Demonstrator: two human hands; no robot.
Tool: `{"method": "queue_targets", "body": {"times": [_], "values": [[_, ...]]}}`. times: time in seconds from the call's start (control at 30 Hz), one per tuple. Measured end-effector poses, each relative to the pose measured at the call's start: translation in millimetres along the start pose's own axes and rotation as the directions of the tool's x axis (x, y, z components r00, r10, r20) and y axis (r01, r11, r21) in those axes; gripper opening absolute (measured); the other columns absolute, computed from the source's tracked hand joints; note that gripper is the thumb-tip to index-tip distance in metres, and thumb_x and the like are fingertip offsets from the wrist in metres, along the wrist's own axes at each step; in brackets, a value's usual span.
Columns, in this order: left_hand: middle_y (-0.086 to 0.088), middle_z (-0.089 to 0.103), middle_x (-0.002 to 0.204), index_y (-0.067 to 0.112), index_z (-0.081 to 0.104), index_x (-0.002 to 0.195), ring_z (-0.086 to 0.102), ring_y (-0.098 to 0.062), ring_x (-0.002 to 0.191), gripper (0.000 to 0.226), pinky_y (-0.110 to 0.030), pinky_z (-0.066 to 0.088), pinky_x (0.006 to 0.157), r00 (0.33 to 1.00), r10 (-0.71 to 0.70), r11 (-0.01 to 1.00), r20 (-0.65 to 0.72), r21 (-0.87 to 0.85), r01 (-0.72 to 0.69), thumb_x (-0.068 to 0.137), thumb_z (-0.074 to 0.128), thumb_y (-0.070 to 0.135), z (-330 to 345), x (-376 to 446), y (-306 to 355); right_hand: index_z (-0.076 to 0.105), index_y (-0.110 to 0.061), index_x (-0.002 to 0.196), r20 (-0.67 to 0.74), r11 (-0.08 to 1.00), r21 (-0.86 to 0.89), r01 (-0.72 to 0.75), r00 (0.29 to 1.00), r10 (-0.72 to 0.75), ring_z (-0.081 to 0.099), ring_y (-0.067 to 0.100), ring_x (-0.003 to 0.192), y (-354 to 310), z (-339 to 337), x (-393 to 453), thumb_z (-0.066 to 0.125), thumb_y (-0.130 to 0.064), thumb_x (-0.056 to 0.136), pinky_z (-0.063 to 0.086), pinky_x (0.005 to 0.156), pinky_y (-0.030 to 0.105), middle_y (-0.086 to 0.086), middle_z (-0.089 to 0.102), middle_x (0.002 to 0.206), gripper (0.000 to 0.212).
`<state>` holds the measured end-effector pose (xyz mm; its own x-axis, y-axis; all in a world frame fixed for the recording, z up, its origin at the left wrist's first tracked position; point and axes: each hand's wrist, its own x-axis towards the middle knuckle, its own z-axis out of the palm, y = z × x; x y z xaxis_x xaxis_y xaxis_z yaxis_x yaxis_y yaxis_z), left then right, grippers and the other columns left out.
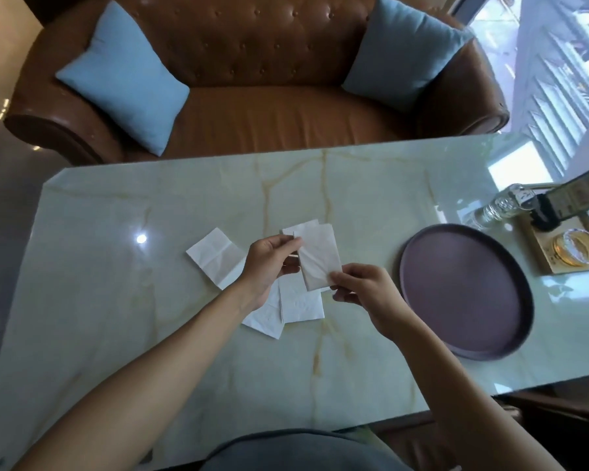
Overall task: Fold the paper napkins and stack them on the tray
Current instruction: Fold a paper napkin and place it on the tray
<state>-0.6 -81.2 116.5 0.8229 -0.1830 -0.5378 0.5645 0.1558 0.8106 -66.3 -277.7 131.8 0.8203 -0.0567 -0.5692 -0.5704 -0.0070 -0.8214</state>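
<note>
A folded white napkin (318,260) is held up above the marble table (320,355) between both hands. My left hand (269,263) pinches its upper left edge; my right hand (361,287) pinches its lower right corner. Loose white napkins lie flat on the table beneath: one (215,256) to the left, one (301,304) under my hands, another (264,321) partly hidden by my left wrist. A round dark purple tray (463,294) with nothing on it sits to the right of my right hand.
A glass bottle (504,207) and a wooden holder (565,253) with an amber glass dish stand at the far right, behind the tray. A brown leather sofa (269,113) with two blue cushions lies beyond the table's far edge.
</note>
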Motion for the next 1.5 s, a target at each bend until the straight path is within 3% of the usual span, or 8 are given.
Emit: {"method": "queue_targets", "body": {"times": [0.13, 0.33, 0.53, 0.67, 1.03, 1.2, 1.37, 1.5], "values": [[-0.006, 0.071, 0.084, 0.014, 0.077, 0.090, 0.066, -0.022, 0.074, 0.020, -0.031, 0.055, 0.070, 0.990, -0.079, 0.986, 0.120, 0.154, 0.060, 0.089, 0.076, 0.034, 25.6, 15.9, -3.7, 0.075, 0.008, 0.092, -0.068, 1.000, 0.008, -0.028, 0.997, 0.029, 0.060, 0.022, 0.068, 12.3, -25.8, -8.6, 0.072, -0.008, 0.093, 0.061, 0.082, 0.039, 0.010, 0.065, 0.077, 0.016], [-0.003, 0.072, 0.083, 0.001, 0.073, 0.110, 0.066, -0.016, 0.073, 0.024, -0.022, 0.057, 0.062, 0.961, -0.127, 0.931, 0.245, 0.363, 0.031, 0.096, 0.070, 0.020, 99.1, 49.4, -25.3, 0.073, -0.003, 0.090, -0.209, 0.969, 0.231, -0.086, 0.969, 0.135, 0.066, 0.022, 0.070, 37.2, -97.2, -9.9, 0.073, -0.011, 0.093, 0.060, 0.081, 0.039, 0.011, 0.069, 0.075, 0.009], [-0.009, 0.071, 0.088, 0.010, 0.074, 0.096, 0.062, -0.019, 0.075, 0.005, -0.024, 0.055, 0.065, 0.961, -0.131, 0.899, 0.243, 0.438, 0.012, 0.094, 0.072, 0.014, 200.4, 87.8, -58.5, 0.070, -0.003, 0.089, -0.274, 0.886, 0.449, -0.112, 0.927, 0.256, 0.065, 0.020, 0.060, 58.3, -177.8, 2.2, 0.068, -0.005, 0.096, 0.056, 0.066, 0.028, 0.016, 0.069, 0.076, 0.008], [-0.006, 0.071, 0.082, 0.024, 0.076, 0.081, 0.064, -0.019, 0.077, 0.004, -0.034, 0.054, 0.075, 0.975, -0.064, 0.873, 0.213, 0.486, -0.049, 0.081, 0.080, 0.026, 264.5, 119.2, -95.6, 0.072, -0.005, 0.087, -0.371, 0.953, 0.278, -0.123, 0.901, 0.225, 0.063, 0.017, 0.062, 81.3, -231.3, 15.3, 0.071, -0.010, 0.096, 0.055, 0.058, 0.020, 0.012, 0.067, 0.075, 0.010], [0.004, 0.076, 0.091, 0.020, 0.077, 0.090, 0.067, -0.012, 0.081, 0.006, -0.026, 0.054, 0.079, 0.974, -0.069, 0.664, 0.217, 0.739, -0.118, 0.084, 0.078, 0.022, 342.8, 183.0, -164.3, 0.076, -0.008, 0.085, -0.442, 0.931, 0.223, -0.288, 0.821, 0.360, 0.058, 0.017, 0.060, 144.5, -304.6, 58.1, 0.063, -0.016, 0.101, 0.052, 0.062, 0.030, 0.008, 0.063, 0.070, 0.022], [0.002, 0.070, 0.100, 0.016, 0.072, 0.112, 0.066, -0.017, 0.089, 0.030, -0.027, 0.051, 0.086, 0.960, -0.083, 0.493, 0.268, 0.848, -0.194, 0.083, 0.079, 0.022, 343.6, 190.1, -171.8, 0.074, -0.003, 0.083, -0.444, 0.918, 0.110, -0.382, 0.807, 0.389, 0.059, 0.022, 0.058, 162.2, -309.7, 69.8, 0.058, -0.018, 0.099, 0.053, 0.055, 0.035, 0.010, 0.066, 0.069, 0.027], [-0.003, 0.051, 0.109, 0.018, 0.054, 0.107, 0.061, -0.024, 0.088, 0.043, -0.035, 0.048, 0.078, 0.891, -0.080, 0.202, 0.446, 0.883, -0.424, 0.078, 0.084, 0.031, 337.4, 176.4, -177.5, 0.070, -0.012, 0.071, -0.469, 0.880, -0.129, -0.457, 0.810, 0.352, 0.070, 0.031, 0.067, 164.9, -308.5, 69.5, 0.056, -0.033, 0.090, 0.062, 0.071, 0.049, 0.007, 0.073, 0.069, 0.032], [-0.004, 0.050, 0.111, 0.018, 0.053, 0.100, 0.058, -0.026, 0.107, 0.039, -0.038, 0.047, 0.083, 0.842, -0.213, 0.089, 0.496, 0.868, -0.489, 0.080, 0.082, 0.036, 337.2, 164.2, -186.5, 0.061, -0.013, 0.068, -0.495, 0.833, -0.253, -0.491, 0.806, 0.324, 0.065, 0.027, 0.069, 158.3, -306.7, 68.1, 0.054, -0.034, 0.092, 0.051, 0.063, 0.037, 0.003, 0.068, 0.071, 0.032]]}}
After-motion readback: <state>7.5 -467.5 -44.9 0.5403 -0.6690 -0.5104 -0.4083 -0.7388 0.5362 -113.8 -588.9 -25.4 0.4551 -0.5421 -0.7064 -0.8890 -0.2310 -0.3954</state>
